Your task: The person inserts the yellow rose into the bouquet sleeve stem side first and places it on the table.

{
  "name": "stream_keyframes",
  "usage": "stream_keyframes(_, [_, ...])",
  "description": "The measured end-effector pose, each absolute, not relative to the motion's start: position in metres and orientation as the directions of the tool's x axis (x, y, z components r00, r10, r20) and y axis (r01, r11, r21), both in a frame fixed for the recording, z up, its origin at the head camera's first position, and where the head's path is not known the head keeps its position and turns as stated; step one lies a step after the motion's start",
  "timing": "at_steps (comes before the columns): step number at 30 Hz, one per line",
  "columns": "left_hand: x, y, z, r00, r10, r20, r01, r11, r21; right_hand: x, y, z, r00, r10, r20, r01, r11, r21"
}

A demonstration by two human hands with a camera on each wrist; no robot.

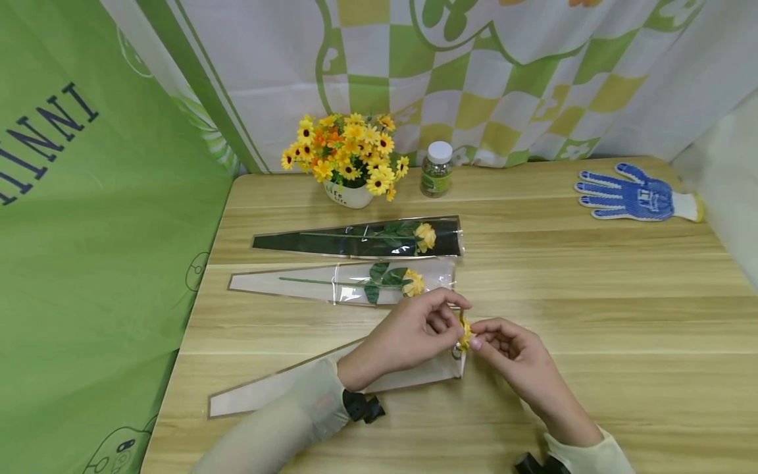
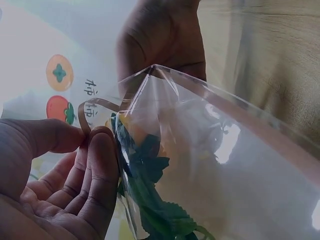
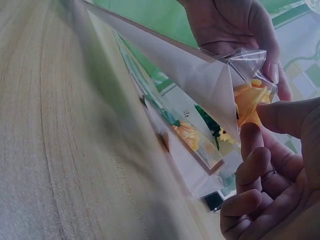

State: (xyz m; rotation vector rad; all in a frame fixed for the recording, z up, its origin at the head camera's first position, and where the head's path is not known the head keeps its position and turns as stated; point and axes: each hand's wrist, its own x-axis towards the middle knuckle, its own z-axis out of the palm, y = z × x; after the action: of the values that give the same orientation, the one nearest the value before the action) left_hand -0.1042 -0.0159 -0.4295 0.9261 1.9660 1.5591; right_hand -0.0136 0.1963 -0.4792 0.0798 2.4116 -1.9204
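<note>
A yellow artificial rose [image 1: 465, 336] sits at the wide mouth of a tapered flower sleeve [image 1: 414, 380], clear film over a pale back with a brown border. My left hand [image 1: 408, 334] pinches the sleeve's brown-edged lip between thumb and forefinger. From the other side, my right hand [image 1: 521, 359] pinches the rose's petals with thumb and forefinger, as the rose [image 3: 250, 102] shows in the right wrist view. Green leaves [image 2: 150, 185] show behind the film in the left wrist view. The sleeve's narrow end points left, partly covered by my left forearm.
Beyond my hands lie two sleeved yellow roses, one in a black-backed sleeve [image 1: 284, 243] and one in a pale-backed sleeve [image 1: 254, 283]. At the back stand a pot of yellow flowers [image 1: 349, 151] and a white-capped jar [image 1: 437, 171]. A blue glove [image 1: 642, 197] lies back right.
</note>
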Motion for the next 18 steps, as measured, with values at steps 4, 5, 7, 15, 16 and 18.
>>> stream_keyframes(4, [-0.1054, -0.015, -0.4298, -0.66, 0.749, 0.051, 0.227, 0.135, 0.964, -0.0133, 0.1955, -0.4784, -0.997, 0.012, -0.072, 0.073, 0.235, -0.969])
stream_keyframes(5, [-0.1055, -0.0147, -0.4297, -0.659, 0.751, 0.051, 0.228, 0.135, 0.964, -0.0131, 0.195, -0.4785, -0.997, 0.01, -0.071, 0.071, 0.232, -0.97])
stream_keyframes(7, [-0.1056, -0.0138, -0.4296, -0.653, 0.756, 0.05, 0.227, 0.132, 0.965, -0.0128, 0.1936, -0.479, -0.998, 0.0, -0.067, 0.066, 0.221, -0.973])
stream_keyframes(15, [-0.1059, -0.012, -0.4291, -0.637, 0.769, 0.055, 0.237, 0.128, 0.963, -0.0106, 0.1938, -0.4835, -0.998, -0.04, -0.058, 0.047, 0.232, -0.972])
stream_keyframes(16, [-0.1058, -0.0119, -0.4289, -0.637, 0.769, 0.058, 0.241, 0.127, 0.962, -0.0105, 0.1944, -0.4835, -0.998, -0.043, -0.054, 0.042, 0.235, -0.971])
stream_keyframes(18, [-0.1056, -0.0118, -0.4283, -0.635, 0.77, 0.064, 0.246, 0.123, 0.961, -0.0107, 0.1953, -0.483, -0.998, -0.047, -0.047, 0.035, 0.24, -0.97])
